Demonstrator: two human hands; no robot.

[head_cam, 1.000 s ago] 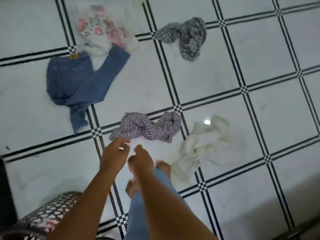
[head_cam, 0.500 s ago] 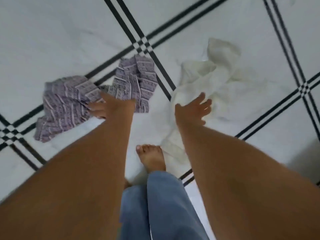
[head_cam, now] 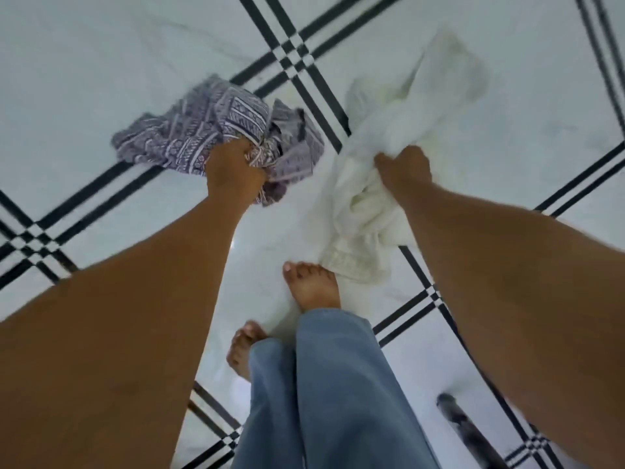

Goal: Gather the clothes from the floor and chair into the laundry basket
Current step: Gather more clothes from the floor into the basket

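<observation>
A purple patterned cloth (head_cam: 203, 130) lies bunched on the white tiled floor at centre left. My left hand (head_cam: 233, 170) is closed around a fistful of it at its near edge. To the right lies a crumpled white garment (head_cam: 399, 137). My right hand (head_cam: 404, 169) is clenched on its middle, and its lower end hangs down by my bare foot (head_cam: 313, 287). The laundry basket and the chair are out of view.
The floor (head_cam: 101, 62) is white marble tile with black double lines. My legs in blue jeans (head_cam: 324, 394) stand at bottom centre. A dark blurred object (head_cam: 463, 424) lies at the lower right.
Both hands, open and reaching half a second ago, have now closed on the cloths: left on the purple one, right on the white one. The view has come closer to the floor.
</observation>
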